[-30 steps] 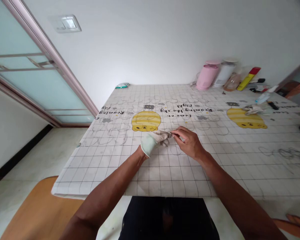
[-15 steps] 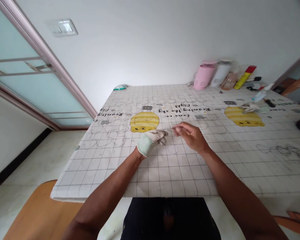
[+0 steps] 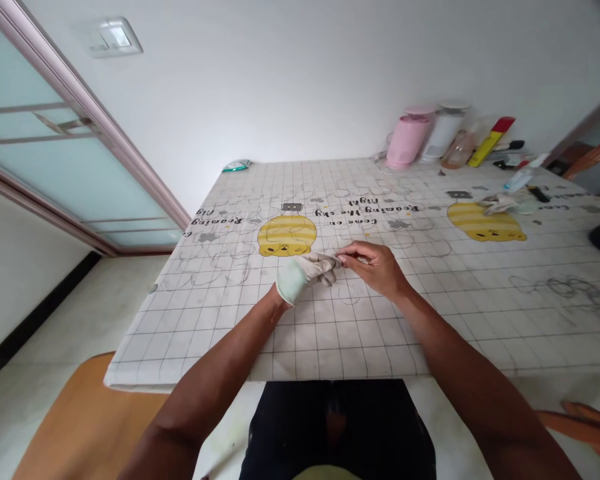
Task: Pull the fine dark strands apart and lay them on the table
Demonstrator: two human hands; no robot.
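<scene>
My left hand [image 3: 307,273] wears a whitish work glove with a pale green cuff [image 3: 290,281], and its fingers stretch toward the right. At those gloved fingertips, the bare thumb and forefinger of my right hand [image 3: 373,263] close in a pinch on the end of the glove. Anything smaller between them is too fine to make out. Both hands are over a white checked tablecloth [image 3: 300,347] printed with yellow striped bears. Another glove [image 3: 503,203] lies crumpled farther right.
Dark thread [image 3: 573,290] lies tangled at the right, with thin curling strands elsewhere. Along the wall stand a pink cylinder [image 3: 407,141], a white cylinder [image 3: 440,137], a pinkish bottle [image 3: 459,150] and a yellow box with a red end [image 3: 490,143]. A clear bottle [image 3: 523,177] is nearer.
My right hand has moved left, from a small gap away to contact with the gloved fingertips of my left hand. The camera view has tilted slightly.
</scene>
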